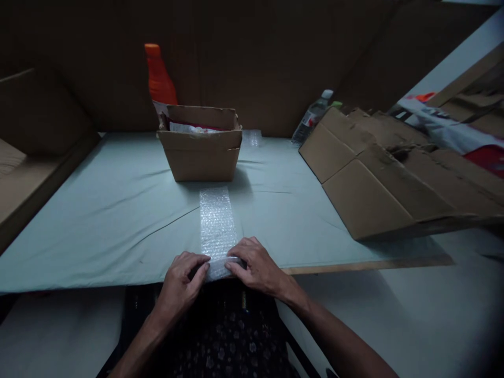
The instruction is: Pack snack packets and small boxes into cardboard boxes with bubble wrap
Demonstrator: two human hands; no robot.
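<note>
A strip of bubble wrap [218, 218] lies lengthwise on the pale green cloth, running from the table's front edge toward a small cardboard box. Its near end is folded or rolled up at the edge, perhaps around something I cannot make out. My left hand [185, 275] pinches the left side of that near end between thumb and fingers. On the right side my right hand [254, 265] grips it the same way, thumb below and fingers above. Both hands rest at the front edge of the table.
Beyond the strip stands the small cardboard box [205, 157] with packets inside, an orange bottle [160, 76] behind it. A larger carton [366, 184] leans at the right, near a clear plastic bottle [313, 118]. Another bubble wrap piece [252, 138] lies at the back. Cardboard [43, 178] borders the left.
</note>
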